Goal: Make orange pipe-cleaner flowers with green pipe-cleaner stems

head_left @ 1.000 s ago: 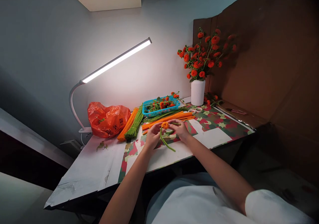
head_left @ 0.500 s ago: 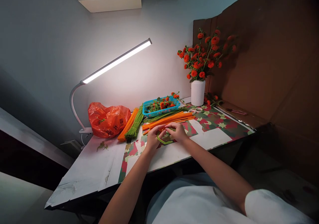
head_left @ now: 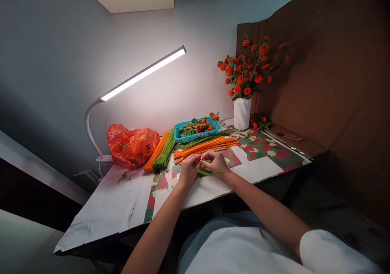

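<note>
My left hand (head_left: 188, 170) and my right hand (head_left: 215, 162) meet over the front of the table, fingertips pinched close together. Between them a green pipe cleaner (head_left: 208, 173) curves below the fingers, its free end pointing right under my right hand. Both hands seem closed on it; the exact pinch point is small and partly hidden by the fingers. Just beyond the hands lie loose orange pipe cleaners (head_left: 210, 144). Farther left are a green bundle of pipe cleaners (head_left: 164, 154) and an orange bundle (head_left: 154, 154).
A blue basket (head_left: 195, 137) holds orange flowers with green stems. Behind it on the right stands a white ribbed vase (head_left: 242, 114) of orange flowers. Tape rolls (head_left: 243, 134), pliers (head_left: 289, 136), a red plastic bag (head_left: 132, 146) and a lit lamp (head_left: 144, 74) surround the work area.
The green pipe cleaner hung as a closed-looking curve between my hands; now its end sticks out to the right beneath my right hand. The hands have barely shifted.
</note>
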`<state>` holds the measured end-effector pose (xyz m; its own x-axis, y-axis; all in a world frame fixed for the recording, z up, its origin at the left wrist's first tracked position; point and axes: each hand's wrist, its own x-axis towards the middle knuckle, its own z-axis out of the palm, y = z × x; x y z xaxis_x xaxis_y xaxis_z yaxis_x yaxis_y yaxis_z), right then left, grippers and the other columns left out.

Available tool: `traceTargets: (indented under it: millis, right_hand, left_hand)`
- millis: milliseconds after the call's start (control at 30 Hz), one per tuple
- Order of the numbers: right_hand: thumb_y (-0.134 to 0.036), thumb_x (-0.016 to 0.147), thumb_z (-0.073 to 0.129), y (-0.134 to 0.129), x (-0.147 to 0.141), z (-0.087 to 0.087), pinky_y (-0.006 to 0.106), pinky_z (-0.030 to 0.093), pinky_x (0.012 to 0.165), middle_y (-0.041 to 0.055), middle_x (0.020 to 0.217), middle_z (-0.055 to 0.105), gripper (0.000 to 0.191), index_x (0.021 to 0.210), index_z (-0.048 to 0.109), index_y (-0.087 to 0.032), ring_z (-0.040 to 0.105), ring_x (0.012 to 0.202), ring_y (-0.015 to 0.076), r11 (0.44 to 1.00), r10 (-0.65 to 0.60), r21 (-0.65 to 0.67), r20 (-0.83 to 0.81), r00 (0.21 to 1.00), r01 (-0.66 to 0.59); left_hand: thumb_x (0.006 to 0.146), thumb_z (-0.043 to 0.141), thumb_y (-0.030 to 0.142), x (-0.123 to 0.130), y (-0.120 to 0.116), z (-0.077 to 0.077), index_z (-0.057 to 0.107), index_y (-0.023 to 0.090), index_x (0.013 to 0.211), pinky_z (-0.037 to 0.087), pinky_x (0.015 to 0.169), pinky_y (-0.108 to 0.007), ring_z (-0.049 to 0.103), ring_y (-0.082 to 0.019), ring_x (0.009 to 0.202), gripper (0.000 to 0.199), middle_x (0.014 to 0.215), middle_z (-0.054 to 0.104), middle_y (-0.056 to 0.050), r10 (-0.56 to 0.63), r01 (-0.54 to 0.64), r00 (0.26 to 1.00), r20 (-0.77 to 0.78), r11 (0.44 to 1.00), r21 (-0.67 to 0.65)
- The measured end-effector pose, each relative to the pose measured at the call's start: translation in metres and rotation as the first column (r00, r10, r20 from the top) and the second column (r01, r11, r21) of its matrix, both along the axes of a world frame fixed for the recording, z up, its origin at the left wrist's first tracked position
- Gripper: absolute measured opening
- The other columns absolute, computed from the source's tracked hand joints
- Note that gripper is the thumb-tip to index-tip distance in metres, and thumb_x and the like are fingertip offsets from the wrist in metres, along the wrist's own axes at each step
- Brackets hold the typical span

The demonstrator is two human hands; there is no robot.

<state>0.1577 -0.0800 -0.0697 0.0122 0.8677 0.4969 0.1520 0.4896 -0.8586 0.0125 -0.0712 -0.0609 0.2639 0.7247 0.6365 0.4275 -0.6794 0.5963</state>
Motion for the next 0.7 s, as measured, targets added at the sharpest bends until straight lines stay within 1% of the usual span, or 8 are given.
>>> traceTargets:
  millis: [300, 433, 500, 567, 600, 633, 700]
  right_hand:
    - [-0.021, 0.067, 0.061, 0.001, -0.002, -0.003, 0.025, 0.041, 0.053, 0.0002, 0.064, 0.065, 0.004, 0.068, 0.065, -0.021, 0.053, 0.054, 0.0126, 0.998, 0.057, 0.028, 0.076, 0.995, -0.059]
    - [-0.023, 0.069, 0.063, -0.001, 0.0, 0.0, 0.024, 0.038, 0.051, -0.0019, 0.059, 0.06, 0.007, 0.074, 0.067, -0.021, 0.048, 0.05, 0.0113, 0.997, 0.045, 0.063, 0.136, 0.99, -0.054]
    - [-0.021, 0.068, 0.065, -0.003, 0.001, 0.003, 0.025, 0.04, 0.056, -0.0011, 0.067, 0.063, 0.014, 0.082, 0.068, -0.022, 0.051, 0.057, 0.0127, 0.994, 0.047, 0.093, 0.17, 0.984, -0.064]
    - [-0.018, 0.065, 0.067, -0.006, 0.001, 0.007, 0.028, 0.044, 0.07, 0.0009, 0.083, 0.067, 0.024, 0.089, 0.068, -0.023, 0.056, 0.073, 0.0163, 0.984, 0.054, 0.154, 0.226, 0.973, -0.09]
    - [-0.018, 0.064, 0.069, -0.007, 0.002, 0.009, 0.031, 0.043, 0.078, 0.002, 0.091, 0.067, 0.028, 0.092, 0.068, -0.024, 0.057, 0.083, 0.0185, 0.975, 0.04, 0.201, 0.27, 0.962, -0.097]
    - [-0.019, 0.064, 0.072, -0.007, 0.002, 0.01, 0.034, 0.041, 0.083, 0.003, 0.096, 0.067, 0.029, 0.092, 0.068, -0.024, 0.056, 0.09, 0.0204, 0.961, 0.015, 0.256, 0.319, 0.948, -0.101]
    - [-0.024, 0.064, 0.076, -0.008, 0.001, 0.01, 0.037, 0.038, 0.087, 0.0042, 0.101, 0.067, 0.026, 0.089, 0.069, -0.024, 0.053, 0.095, 0.0224, 0.929, -0.056, 0.355, 0.407, 0.912, -0.101]
  left_hand:
    - [0.067, 0.063, 0.01, -0.005, 0.002, 0.0, 0.073, 0.02, 0.084, 0.052, 0.081, -0.039, 0.067, -0.024, 0.086, 0.022, 0.093, 0.074, -0.009, 0.036, -0.036, 0.999, -0.022, 0.999, 0.005]
    - [0.068, 0.063, 0.012, -0.006, 0.002, 0.0, 0.072, 0.018, 0.088, 0.051, 0.079, -0.038, 0.067, -0.023, 0.083, 0.023, 0.091, 0.073, -0.009, 0.063, -0.063, 0.998, -0.007, 0.998, -0.017]
    - [0.071, 0.062, 0.014, -0.006, 0.002, 0.001, 0.072, 0.017, 0.091, 0.051, 0.078, -0.036, 0.066, -0.022, 0.082, 0.023, 0.091, 0.073, -0.009, 0.076, -0.076, 0.997, 0.007, 0.997, -0.032]
    - [0.071, 0.061, 0.015, -0.005, 0.001, 0.001, 0.071, 0.017, 0.093, 0.05, 0.075, -0.033, 0.065, -0.02, 0.079, 0.024, 0.09, 0.073, -0.008, 0.08, -0.078, 0.997, 0.022, 0.996, -0.048]
    - [0.071, 0.061, 0.015, -0.005, 0.001, 0.001, 0.071, 0.016, 0.092, 0.049, 0.073, -0.032, 0.064, -0.019, 0.076, 0.024, 0.088, 0.073, -0.007, 0.078, -0.076, 0.997, 0.03, 0.996, -0.056]
    - [0.07, 0.061, 0.014, -0.004, 0.001, 0.001, 0.071, 0.016, 0.092, 0.049, 0.07, -0.03, 0.063, -0.018, 0.073, 0.024, 0.085, 0.072, -0.006, 0.076, -0.074, 0.996, 0.039, 0.995, -0.063]
    - [0.068, 0.06, 0.011, -0.004, 0.001, 0.0, 0.071, 0.016, 0.088, 0.047, 0.065, -0.028, 0.061, -0.017, 0.069, 0.023, 0.079, 0.071, -0.005, 0.075, -0.071, 0.995, 0.062, 0.995, -0.076]
